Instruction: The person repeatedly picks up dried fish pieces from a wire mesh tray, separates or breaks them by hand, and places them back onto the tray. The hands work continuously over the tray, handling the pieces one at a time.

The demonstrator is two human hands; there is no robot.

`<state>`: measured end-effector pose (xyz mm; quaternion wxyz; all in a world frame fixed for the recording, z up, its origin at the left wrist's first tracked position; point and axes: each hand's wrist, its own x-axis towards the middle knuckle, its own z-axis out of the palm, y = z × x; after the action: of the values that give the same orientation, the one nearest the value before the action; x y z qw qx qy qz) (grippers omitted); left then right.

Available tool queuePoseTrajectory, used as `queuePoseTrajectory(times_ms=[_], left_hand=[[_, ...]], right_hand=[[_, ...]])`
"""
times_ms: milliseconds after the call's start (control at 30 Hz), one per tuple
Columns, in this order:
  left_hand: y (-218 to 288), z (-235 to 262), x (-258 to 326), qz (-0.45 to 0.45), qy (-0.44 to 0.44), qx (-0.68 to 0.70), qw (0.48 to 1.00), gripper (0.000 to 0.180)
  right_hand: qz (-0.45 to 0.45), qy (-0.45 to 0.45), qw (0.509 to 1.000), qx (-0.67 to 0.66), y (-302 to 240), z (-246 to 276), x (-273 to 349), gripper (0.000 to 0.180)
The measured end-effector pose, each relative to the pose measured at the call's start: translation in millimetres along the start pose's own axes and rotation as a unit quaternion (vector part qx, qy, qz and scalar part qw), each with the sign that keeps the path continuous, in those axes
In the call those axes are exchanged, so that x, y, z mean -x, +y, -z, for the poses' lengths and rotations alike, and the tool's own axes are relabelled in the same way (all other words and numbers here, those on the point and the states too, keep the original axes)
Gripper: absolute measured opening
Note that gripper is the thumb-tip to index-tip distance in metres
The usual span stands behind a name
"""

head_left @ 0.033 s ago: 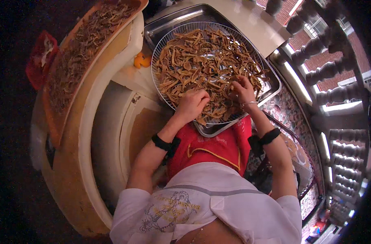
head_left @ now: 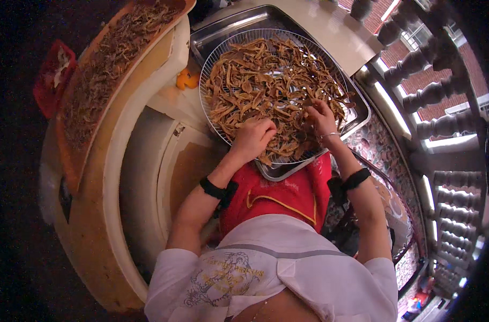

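Note:
A round wire rack (head_left: 203,102) holds a thick layer of brown, curled dried strips (head_left: 260,67). It rests on a rectangular metal tray (head_left: 223,28). At the near edge of the layer, my left hand (head_left: 253,138) is closed, fingers curled down against the strips. My right hand (head_left: 322,119) is bent over the strips at the near right of the rack, its thumb and fingers pinched together around some of them. The fingertips of both hands are partly hidden, so the exact pieces between them are hard to make out.
On the left, a long orange tray (head_left: 75,155) of thin dried shreds lies along a curved ledge (head_left: 113,177). Beyond it sits a red basket (head_left: 51,80). A small orange object (head_left: 187,79) is left of the rack. A stone balustrade (head_left: 443,126) runs along the right.

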<state>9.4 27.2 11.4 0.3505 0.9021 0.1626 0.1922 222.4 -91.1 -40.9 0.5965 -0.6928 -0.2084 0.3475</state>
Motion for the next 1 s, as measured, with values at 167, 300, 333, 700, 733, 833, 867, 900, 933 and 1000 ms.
queuePoseTrajectory(times_ms=[167, 300, 333, 700, 733, 833, 867, 900, 933, 1000], left_hand=[[2.6, -0.3, 2.5, 0.011, -0.01, 0.01, 1.0, 0.012], [3.3, 0.3, 4.5, 0.014, -0.009, 0.033, 0.999, 0.011], [3.0, 0.4, 4.3, 0.005, -0.007, 0.024, 1.0, 0.012], [5.2, 0.1, 2.3, -0.03, -0.007, -0.013, 0.999, 0.011], [4.0, -0.1, 2.8, -0.031, -0.007, -0.018, 0.999, 0.011], [0.5, -2.1, 4.0, -0.026, -0.009, -0.025, 0.999, 0.011], [0.0, -4.0, 5.2, -0.016, -0.012, -0.023, 1.0, 0.012], [0.1, -5.0, 5.3, -0.007, -0.013, -0.02, 1.0, 0.012], [0.2, -5.2, 4.6, -0.011, -0.013, -0.016, 1.0, 0.012], [0.1, -5.1, 3.8, -0.02, -0.013, -0.008, 1.0, 0.012]], right_hand=[[0.018, -0.048, 0.998, 0.032, 5.7, 3.9, -20.9, 0.035], [0.0, -0.025, 0.997, 0.07, -27.2, -3.4, -14.1, 0.034], [-0.014, -0.034, 0.999, 0.018, -29.8, -3.0, -13.4, 0.033], [0.189, -0.097, 0.928, 0.306, -0.7, -13.8, -49.4, 0.039], [0.229, -0.114, 0.909, 0.329, -6.2, -23.2, -48.7, 0.039], [0.253, -0.107, 0.882, 0.384, -20.7, -48.6, -39.0, 0.045], [0.263, -0.115, 0.866, 0.41, -20.3, -52.4, -37.8, 0.046], [0.274, -0.123, 0.848, 0.437, -20.7, -55.1, -37.0, 0.046], [0.284, -0.13, 0.83, 0.463, -21.3, -56.9, -36.0, 0.047], [0.269, -0.124, 0.828, 0.475, -25.1, -58.8, -31.8, 0.041]])
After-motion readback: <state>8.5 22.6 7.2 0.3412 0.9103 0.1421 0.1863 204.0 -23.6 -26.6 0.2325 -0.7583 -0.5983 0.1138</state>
